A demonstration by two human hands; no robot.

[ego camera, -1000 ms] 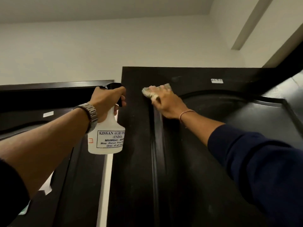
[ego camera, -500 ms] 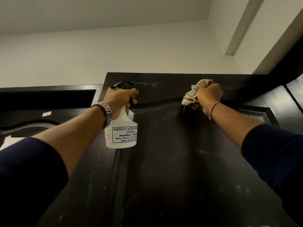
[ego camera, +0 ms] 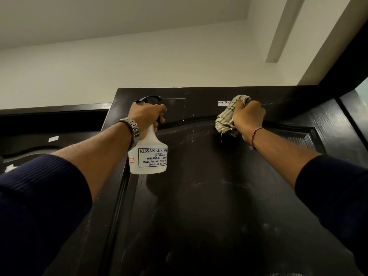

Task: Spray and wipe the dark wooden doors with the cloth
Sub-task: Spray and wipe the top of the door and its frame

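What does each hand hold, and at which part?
Left hand: spray bottle, by its neck at the trigger. Right hand: bunched cloth, around its middle.

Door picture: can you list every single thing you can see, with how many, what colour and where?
Dark wooden door: one, black-brown, centre, streaky.
Second dark door: one, black-brown, far left, behind.
Spray bottle: one, white with a black trigger head, held up left of centre.
Cloth: one, beige with dark stripes, bunched against the door's top moulding.
White label: one, on the door's top rail, partly hidden by the cloth.
Small white sticker: one, on the second door.
Wall: off-white, above the doors.
Wristwatch: one, silver, left wrist.
Thread bracelet: one, red and white, right wrist.
Left hand: grip round the bottle's neck.
Right hand: grip on the cloth.
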